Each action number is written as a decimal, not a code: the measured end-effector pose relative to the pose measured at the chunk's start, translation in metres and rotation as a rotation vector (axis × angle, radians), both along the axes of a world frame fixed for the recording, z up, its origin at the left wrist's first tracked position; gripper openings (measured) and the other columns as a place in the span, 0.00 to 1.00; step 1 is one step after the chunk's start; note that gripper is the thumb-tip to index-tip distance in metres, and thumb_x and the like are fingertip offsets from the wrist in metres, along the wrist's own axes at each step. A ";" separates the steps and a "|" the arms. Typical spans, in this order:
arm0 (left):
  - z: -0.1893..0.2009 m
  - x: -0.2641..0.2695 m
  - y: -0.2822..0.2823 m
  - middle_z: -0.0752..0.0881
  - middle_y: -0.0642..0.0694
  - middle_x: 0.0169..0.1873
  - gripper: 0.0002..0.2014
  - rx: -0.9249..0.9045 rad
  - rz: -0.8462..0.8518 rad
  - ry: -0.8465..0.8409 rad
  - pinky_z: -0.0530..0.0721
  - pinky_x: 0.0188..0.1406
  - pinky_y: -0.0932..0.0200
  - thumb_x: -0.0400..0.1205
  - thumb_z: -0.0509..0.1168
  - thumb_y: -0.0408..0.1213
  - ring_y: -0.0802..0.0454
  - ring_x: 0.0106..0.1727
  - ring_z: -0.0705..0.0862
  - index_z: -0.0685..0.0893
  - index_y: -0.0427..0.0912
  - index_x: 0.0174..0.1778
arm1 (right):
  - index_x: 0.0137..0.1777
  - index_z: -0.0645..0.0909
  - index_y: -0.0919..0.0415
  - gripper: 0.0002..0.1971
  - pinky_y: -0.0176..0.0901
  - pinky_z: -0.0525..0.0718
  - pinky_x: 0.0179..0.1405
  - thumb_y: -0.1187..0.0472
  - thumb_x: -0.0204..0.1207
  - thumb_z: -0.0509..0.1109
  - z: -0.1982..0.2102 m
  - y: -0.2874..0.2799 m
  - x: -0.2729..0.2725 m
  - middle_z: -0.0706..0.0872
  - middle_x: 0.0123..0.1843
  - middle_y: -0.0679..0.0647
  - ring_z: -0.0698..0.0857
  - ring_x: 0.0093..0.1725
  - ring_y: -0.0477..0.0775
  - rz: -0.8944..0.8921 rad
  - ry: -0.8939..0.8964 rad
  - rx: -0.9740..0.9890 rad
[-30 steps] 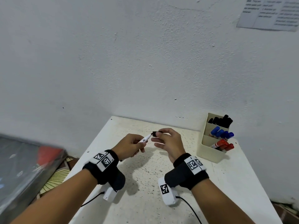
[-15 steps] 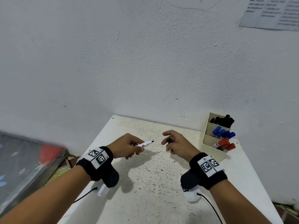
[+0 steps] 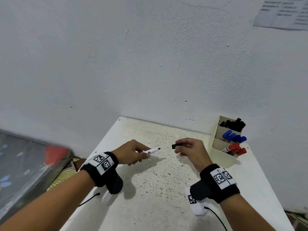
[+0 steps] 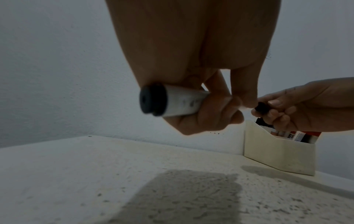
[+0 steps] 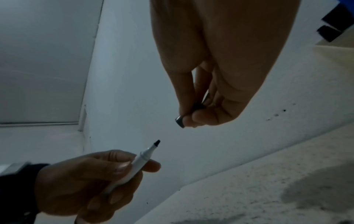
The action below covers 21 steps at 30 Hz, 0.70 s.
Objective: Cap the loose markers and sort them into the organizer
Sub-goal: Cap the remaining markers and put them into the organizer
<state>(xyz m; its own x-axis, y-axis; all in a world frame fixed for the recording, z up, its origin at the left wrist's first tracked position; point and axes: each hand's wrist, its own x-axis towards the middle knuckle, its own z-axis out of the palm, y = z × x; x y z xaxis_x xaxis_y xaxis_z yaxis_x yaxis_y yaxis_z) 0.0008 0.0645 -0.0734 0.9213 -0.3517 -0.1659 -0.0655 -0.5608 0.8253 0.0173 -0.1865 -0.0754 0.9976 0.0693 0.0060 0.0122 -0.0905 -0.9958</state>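
The marker is uncapped, a white barrel with a small black tip, held up above the desk in the left hand, whose fingers are curled round the barrel. Its tip points toward the right hand, with a clear gap between tip and cap. The black cap is pinched between the thumb and fingers of the right hand, its end poking out toward the marker.

From the head view the two hands sit level with each other over the speckled desk, near but not touching. The right wrist view shows what that one cannot: the cap's open mouth turned down toward the bare tip of the marker, just above it. The left wrist view shows the other end, the marker's black butt sticking out behind the curled fingers, with the cap beyond them.

Just past the right hand stands the cream organizer, against the wall. The head view shows its three compartments: black markers farthest from the hands, blue markers in the middle, red markers nearest. Off beyond the left hand, below the desk edge, lies a dark patterned surface, blurred.
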 end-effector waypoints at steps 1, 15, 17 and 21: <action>0.001 0.000 0.000 0.81 0.50 0.26 0.07 0.000 -0.005 -0.006 0.73 0.19 0.64 0.82 0.69 0.39 0.57 0.21 0.74 0.88 0.51 0.53 | 0.48 0.86 0.70 0.10 0.35 0.83 0.31 0.79 0.70 0.72 0.001 0.003 -0.001 0.90 0.37 0.60 0.88 0.32 0.51 0.008 -0.020 0.010; 0.005 -0.007 -0.017 0.75 0.53 0.20 0.12 -0.051 -0.068 -0.062 0.67 0.19 0.68 0.82 0.68 0.37 0.59 0.18 0.69 0.84 0.34 0.35 | 0.44 0.88 0.65 0.11 0.41 0.85 0.37 0.80 0.68 0.73 0.004 0.030 -0.010 0.90 0.39 0.64 0.87 0.34 0.54 0.263 -0.096 -0.020; 0.007 -0.009 -0.016 0.75 0.50 0.20 0.14 -0.106 -0.068 0.045 0.64 0.18 0.67 0.83 0.66 0.38 0.56 0.19 0.67 0.84 0.29 0.40 | 0.44 0.89 0.64 0.12 0.43 0.86 0.43 0.80 0.67 0.74 0.004 0.027 -0.010 0.91 0.41 0.61 0.88 0.38 0.54 0.307 -0.123 -0.044; 0.013 -0.007 -0.014 0.75 0.48 0.22 0.13 -0.144 -0.064 0.128 0.61 0.18 0.67 0.84 0.64 0.39 0.55 0.18 0.66 0.87 0.32 0.50 | 0.45 0.90 0.61 0.13 0.47 0.86 0.51 0.78 0.67 0.75 0.007 0.025 -0.009 0.92 0.43 0.58 0.90 0.46 0.57 0.305 -0.184 -0.095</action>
